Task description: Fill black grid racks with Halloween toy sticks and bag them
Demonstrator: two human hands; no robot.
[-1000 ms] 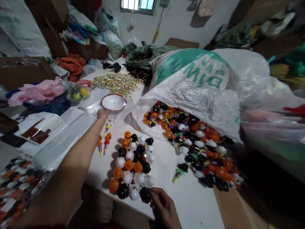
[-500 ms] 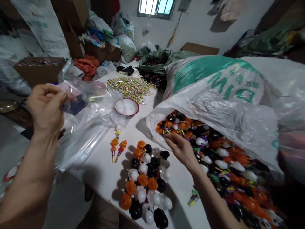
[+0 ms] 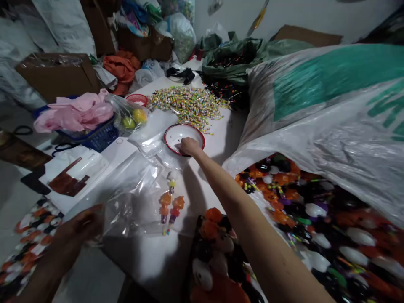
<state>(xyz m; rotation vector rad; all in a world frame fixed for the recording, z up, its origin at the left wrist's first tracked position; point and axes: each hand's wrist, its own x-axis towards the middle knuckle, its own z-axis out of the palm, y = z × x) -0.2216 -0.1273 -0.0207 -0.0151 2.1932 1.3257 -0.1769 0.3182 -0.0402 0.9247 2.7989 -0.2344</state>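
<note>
My left hand [image 3: 86, 223] is closed on the edge of a clear plastic bag [image 3: 129, 198], low at the left of the table. My right hand [image 3: 189, 146] reaches into a white dish [image 3: 202, 135] with a red rim. Its fingers are together at the dish's bottom, and what they hold, if anything, is hidden. Small dark specks lie in the dish. Between my hands, two orange-topped toy sticks [image 3: 164, 205] and one white-topped toy stick [image 3: 172, 181] lie by the bag. Orange, black and white figure-topped toys [image 3: 211, 235] are grouped under my right forearm.
A large white and green sack [image 3: 303, 139] spills similar toys [image 3: 284, 185] on the right. Small coloured pieces [image 3: 189, 103] are heaped behind the dish. A blue basket [image 3: 104, 134] with pink cloth [image 3: 77, 111] stands left, beside bagged yellow-green fruit [image 3: 134, 118].
My right hand has left the sack's opening and gone into the dish. My left hand has come down with the clear bag, which now lies lower over the table. The view has tilted down.
</note>
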